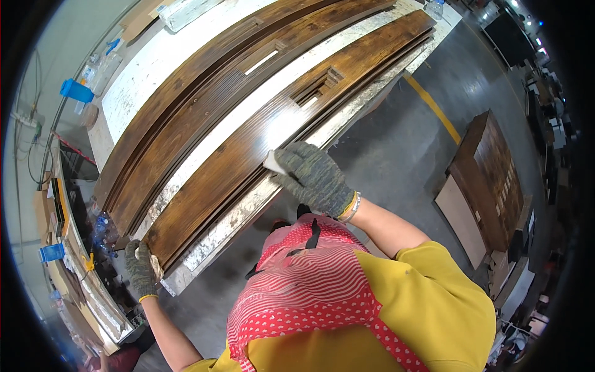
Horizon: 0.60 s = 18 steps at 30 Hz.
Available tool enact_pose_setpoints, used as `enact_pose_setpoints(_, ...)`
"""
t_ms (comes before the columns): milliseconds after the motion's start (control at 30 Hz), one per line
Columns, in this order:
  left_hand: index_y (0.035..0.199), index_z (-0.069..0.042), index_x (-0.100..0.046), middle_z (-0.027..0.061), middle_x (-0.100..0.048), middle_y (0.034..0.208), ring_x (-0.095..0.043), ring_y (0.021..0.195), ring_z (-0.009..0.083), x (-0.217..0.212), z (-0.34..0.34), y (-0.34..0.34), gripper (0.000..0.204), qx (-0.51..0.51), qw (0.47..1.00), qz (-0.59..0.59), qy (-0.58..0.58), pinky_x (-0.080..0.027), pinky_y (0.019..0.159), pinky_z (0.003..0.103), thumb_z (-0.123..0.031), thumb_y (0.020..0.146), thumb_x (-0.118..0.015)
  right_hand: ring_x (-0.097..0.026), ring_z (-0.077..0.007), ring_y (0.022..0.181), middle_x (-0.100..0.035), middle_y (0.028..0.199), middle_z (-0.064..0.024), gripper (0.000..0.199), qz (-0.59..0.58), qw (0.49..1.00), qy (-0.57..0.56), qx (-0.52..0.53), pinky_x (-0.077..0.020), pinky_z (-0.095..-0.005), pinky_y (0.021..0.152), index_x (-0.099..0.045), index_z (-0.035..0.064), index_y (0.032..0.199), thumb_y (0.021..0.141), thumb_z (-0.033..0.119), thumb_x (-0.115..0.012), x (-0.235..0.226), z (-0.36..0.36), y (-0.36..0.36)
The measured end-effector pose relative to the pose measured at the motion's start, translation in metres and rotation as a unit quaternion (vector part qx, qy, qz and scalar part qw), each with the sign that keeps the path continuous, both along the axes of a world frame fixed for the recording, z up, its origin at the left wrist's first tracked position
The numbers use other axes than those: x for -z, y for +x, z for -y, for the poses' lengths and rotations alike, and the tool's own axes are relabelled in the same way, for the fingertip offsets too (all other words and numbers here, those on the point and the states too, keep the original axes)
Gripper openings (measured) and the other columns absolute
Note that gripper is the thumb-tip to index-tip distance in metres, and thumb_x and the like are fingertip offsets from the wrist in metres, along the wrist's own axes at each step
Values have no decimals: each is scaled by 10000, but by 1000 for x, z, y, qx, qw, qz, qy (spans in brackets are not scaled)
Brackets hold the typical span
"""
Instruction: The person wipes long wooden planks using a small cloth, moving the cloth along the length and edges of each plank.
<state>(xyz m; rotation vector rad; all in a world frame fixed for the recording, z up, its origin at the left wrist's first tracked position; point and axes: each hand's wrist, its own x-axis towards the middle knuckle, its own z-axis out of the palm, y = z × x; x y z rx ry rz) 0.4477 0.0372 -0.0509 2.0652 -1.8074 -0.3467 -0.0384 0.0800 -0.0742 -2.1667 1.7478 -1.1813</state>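
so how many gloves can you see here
2: one on the left hand, by the lower-left end of the front board; one on the right hand, holding a white pad. More may be hidden.

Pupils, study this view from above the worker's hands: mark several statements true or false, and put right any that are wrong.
1. The right hand holds a small white pad. True.
2. Both hands are bare. False: they wear mottled grey knitted gloves.
3. The left hand is by the lower-left end of the nearest wooden panel. True.
4. That panel has no opening. False: it has a rectangular cutout.
5. A silvery bracelet circles the right wrist. True.
6. The worker's top is blue. False: the shirt is yellow.
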Motion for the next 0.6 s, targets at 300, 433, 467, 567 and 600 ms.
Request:
enact_pose_setpoints(300, 991, -10, -612, 136, -636, 938, -588, 882, 276, 2, 5, 2, 215, 64, 998, -27, 4, -462, 829, 375, -214, 923, -617, -610, -350, 1008, -646, 1062, -185, 359, -48, 993, -58, 89, -496, -447, 922, -639, 14, 1109, 791, 168, -705, 6, 12, -17)
enact_pose_setpoints(433, 952, -24, -586, 89, -582, 882, -535, 834, 212, -5, 2, -6, 137, 33, 998, -42, 23, -446, 814, 322, -150, 911, -622, -587, -312, 1101, -627, 1128, -160, 415, -27, 996, 16, -82, -473, -426, 970, -579, 22, 1200, 861, 258, -624, -1, -11, 54)
enact_pose_setpoints(467, 958, -25, -598, 98, -598, 892, -553, 841, 222, -7, 3, -8, 152, 46, 998, -35, 14, -453, 815, 326, -164, 905, -633, -587, -312, 1099, -627, 1130, -160, 406, -8, 997, 31, -77, -471, -423, 972, -580, 27, 1201, 868, 256, -620, -1, -12, 53)
enact_pose_setpoints(567, 980, -23, -606, 111, -619, 913, -575, 854, 232, -8, -1, -8, 175, 20, 999, -17, 18, -461, 821, 331, -176, 903, -638, -587, -322, 1082, -629, 1120, -162, 377, -92, 994, 52, -38, -473, -423, 962, -586, 43, 1199, 882, 241, -634, -26, 0, 28)
enact_pose_setpoints(600, 997, -21, -608, 117, -633, 930, -588, 861, 233, -12, 1, -11, 192, 18, 999, -13, 25, -467, 822, 338, -185, 901, -642, -596, -341, 1042, -634, 1086, -175, 369, 5, 998, -59, 9, -484, -441, 933, -600, 47, 1188, 860, 206, -661, -2, 2, 9)
